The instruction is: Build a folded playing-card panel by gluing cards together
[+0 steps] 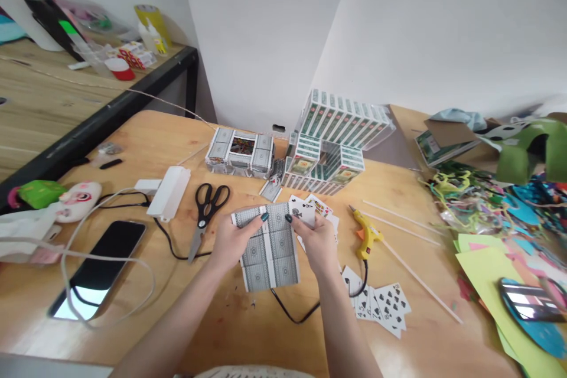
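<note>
Gripping a panel (269, 251) — left hand (231, 243) clamped on it, right hand (322, 245) pinching the ace (303, 208) — light pressure should prevent bends.

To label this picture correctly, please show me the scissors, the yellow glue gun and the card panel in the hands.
Scissors (202, 223), head view: near the pivot.
Yellow glue gun (367, 234), head view: on its body.
Card panel (282, 248), head view: on its right half.

The card panel (283, 248) is hiding most fingers of the left hand (233, 239) — the right hand (319, 242) is partly covering an ace (302, 211) and the loose cards (321, 205) behind it. The view's bottom edge is cutting off both forearms (177, 310); the boxes (341, 121) are showing print too small to read.
</note>
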{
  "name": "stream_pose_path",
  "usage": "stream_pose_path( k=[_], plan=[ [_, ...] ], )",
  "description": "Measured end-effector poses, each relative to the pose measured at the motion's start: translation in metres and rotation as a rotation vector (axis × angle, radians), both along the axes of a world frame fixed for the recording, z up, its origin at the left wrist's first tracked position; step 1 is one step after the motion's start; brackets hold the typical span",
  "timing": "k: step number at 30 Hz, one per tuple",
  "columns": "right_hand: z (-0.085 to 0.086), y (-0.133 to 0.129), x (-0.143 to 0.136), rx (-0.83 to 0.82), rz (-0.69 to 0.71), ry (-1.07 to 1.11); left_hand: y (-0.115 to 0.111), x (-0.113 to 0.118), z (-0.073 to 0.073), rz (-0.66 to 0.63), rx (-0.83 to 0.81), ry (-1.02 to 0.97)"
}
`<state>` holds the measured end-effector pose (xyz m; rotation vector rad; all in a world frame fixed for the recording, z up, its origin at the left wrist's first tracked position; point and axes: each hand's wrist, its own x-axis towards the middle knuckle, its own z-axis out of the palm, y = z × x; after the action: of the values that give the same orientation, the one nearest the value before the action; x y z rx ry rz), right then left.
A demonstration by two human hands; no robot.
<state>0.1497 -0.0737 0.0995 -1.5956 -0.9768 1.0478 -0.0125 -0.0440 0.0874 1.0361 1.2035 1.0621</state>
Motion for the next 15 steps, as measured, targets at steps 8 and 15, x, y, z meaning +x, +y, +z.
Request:
stream_pose_path(
  k=[8,15],
  plan=[
    [-0.003,-0.009,-0.037,0.001,-0.153,-0.386,-0.011,0.018,0.002,0.112,0.043,0.107],
    [-0.004,0.0,-0.004,-0.066,0.013,0.119,-0.002,0.003,-0.009,0.092,-0.198,-0.229]
  ],
)
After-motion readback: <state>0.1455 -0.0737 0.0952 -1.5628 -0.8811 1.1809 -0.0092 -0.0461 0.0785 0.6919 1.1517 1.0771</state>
